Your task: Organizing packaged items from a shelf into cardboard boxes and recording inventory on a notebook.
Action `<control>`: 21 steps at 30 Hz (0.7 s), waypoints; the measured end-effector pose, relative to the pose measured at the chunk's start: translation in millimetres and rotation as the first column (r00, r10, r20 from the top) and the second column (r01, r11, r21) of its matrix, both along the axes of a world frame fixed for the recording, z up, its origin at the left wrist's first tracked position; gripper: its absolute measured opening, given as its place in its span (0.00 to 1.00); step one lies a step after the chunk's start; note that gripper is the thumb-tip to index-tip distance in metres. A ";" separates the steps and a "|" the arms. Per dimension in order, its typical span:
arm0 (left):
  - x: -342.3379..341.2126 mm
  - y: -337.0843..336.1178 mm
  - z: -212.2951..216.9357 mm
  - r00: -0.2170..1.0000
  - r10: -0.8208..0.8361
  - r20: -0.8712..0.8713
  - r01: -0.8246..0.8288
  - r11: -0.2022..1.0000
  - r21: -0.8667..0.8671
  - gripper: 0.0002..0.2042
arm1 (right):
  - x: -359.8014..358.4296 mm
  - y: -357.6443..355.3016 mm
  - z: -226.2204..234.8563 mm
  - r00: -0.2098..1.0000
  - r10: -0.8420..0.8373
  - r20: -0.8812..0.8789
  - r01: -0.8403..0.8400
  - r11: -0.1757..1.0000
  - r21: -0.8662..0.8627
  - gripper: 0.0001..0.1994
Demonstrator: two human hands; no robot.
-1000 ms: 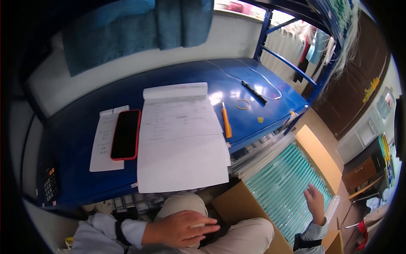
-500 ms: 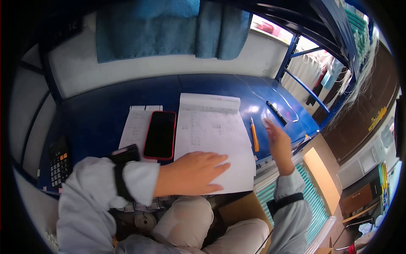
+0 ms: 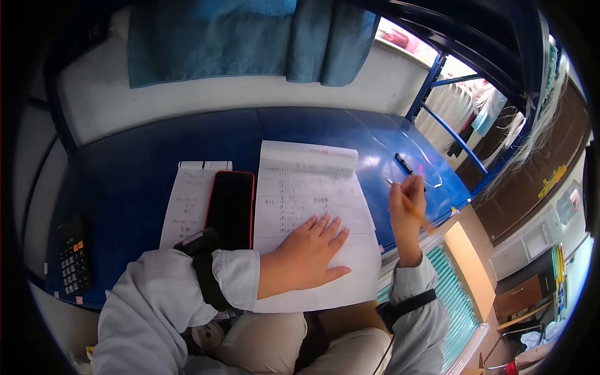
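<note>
Risk I see: left hand [image 3: 310, 253] lies flat and open on the form sheet [image 3: 312, 206], right hand [image 3: 406, 206] grips an orange pencil [image 3: 417, 212]; a slipping palm would probably smear or skew it.

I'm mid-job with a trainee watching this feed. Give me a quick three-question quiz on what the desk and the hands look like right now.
1. True or false: the left hand lies flat on the large printed sheet.
2. What does the right hand hold? A) an orange pencil B) the phone C) the calculator
3. Fill in: the phone with the red case lies partly on the small ____ sheet, left of the large one.

Key:
1. True: palm down, fingers spread on the sheet's lower half.
2. A: the hand is raised just past the sheet's right edge. The calculator sits untouched at the far left of the blue table.
3. White.
</note>
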State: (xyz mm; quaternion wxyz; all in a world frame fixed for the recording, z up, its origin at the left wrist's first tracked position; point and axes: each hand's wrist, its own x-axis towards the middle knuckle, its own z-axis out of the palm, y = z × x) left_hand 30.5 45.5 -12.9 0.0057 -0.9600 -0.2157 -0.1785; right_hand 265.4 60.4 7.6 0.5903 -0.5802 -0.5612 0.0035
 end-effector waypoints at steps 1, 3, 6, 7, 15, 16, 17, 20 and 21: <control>-4.4 1.5 -2.3 1.000 0.007 0.020 -0.008 1.000 0.005 0.33 | -24.6 0.9 11.3 0.901 0.334 -0.276 -0.328 0.942 0.069 0.04; -8.7 1.6 -1.2 0.999 0.003 0.044 -0.004 1.000 0.008 0.32 | -65.5 9.0 11.5 0.809 0.386 -0.444 -0.414 0.910 0.036 0.05; -6.3 2.6 -0.8 0.998 -0.004 0.064 0.004 1.000 0.003 0.32 | -75.4 17.1 -2.5 0.721 0.374 -0.583 -0.494 0.868 -0.054 0.08; -5.1 2.1 -1.6 0.997 -0.004 0.076 0.003 1.000 0.011 0.31 | -75.0 19.8 -8.0 0.751 0.338 -0.567 -0.488 0.863 -0.132 0.10; -5.6 2.3 -7.6 0.993 0.005 0.119 -0.010 0.999 0.043 0.31 | -71.6 18.5 -18.8 0.935 0.233 -0.266 -0.302 0.919 -0.255 0.15; -6.2 2.7 -8.0 0.993 0.007 0.114 -0.011 0.999 0.037 0.31 | -72.5 17.9 -18.0 0.947 0.209 -0.245 -0.278 0.915 -0.292 0.15; -7.1 3.0 -8.5 0.994 0.009 0.111 -0.013 0.999 0.032 0.31 | -73.5 17.7 -17.5 0.957 0.185 -0.222 -0.252 0.911 -0.328 0.15; -1.8 2.8 -7.8 0.996 0.012 0.092 -0.015 0.999 0.038 0.31 | -67.5 17.5 -19.9 0.959 0.192 -0.210 -0.254 0.909 -0.331 0.14; -2.8 2.8 -8.4 0.995 0.012 0.096 -0.016 0.999 0.035 0.31 | -67.8 18.3 -21.3 0.960 0.191 -0.206 -0.253 0.908 -0.335 0.14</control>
